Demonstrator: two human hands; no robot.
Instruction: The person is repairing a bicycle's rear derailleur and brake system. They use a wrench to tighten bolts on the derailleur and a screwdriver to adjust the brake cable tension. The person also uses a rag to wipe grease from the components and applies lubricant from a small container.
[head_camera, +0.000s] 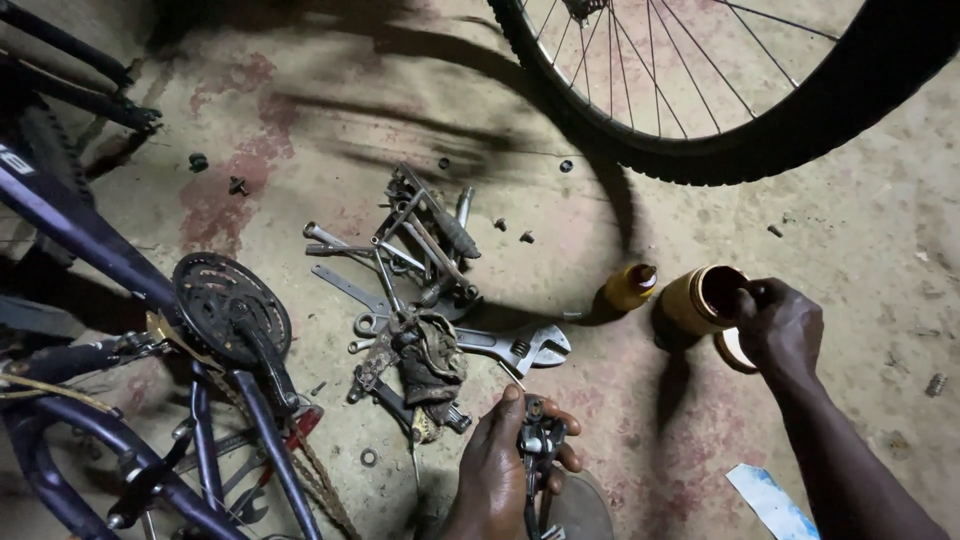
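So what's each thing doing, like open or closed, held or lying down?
Left hand: gripping a small metal bike part.
Right hand: fingers in the yellow jar.
Yellow jar: open, tipped.
Jar lid: off, beside the jar.
Small bottle: upright, capped.
Adjustable wrench: lying flat.

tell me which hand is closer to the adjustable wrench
Left. The left hand holds a small metal part just below the adjustable wrench; the right hand is far to its right.
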